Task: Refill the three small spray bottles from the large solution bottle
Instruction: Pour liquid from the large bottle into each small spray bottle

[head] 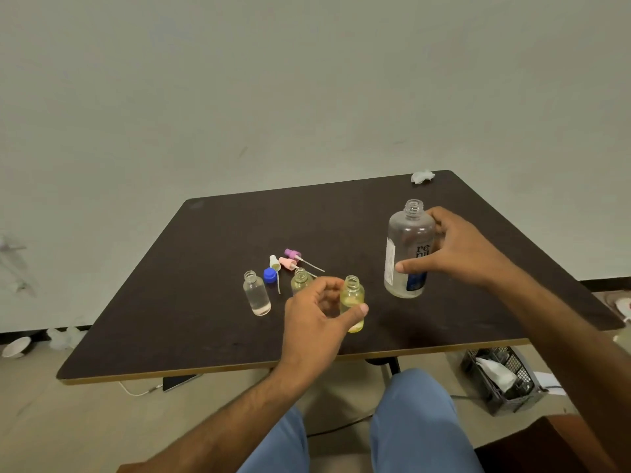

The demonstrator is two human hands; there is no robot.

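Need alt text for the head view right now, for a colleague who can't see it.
Right hand grips the uncapped large solution bottle upright on the dark table; left hand pinches an open yellow small bottle. Two more open small bottles and loose spray caps stand nearby.

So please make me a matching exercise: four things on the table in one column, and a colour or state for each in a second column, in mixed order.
Things:
1. large bottle
2. cap
3. yellow bottle
4. tissue

States:
a. blue, lying beside the clear small bottle
b. crumpled, at the far table edge
c. open, held by the right hand
d. open, held by the left hand

Pairs: 1-c, 2-a, 3-d, 4-b
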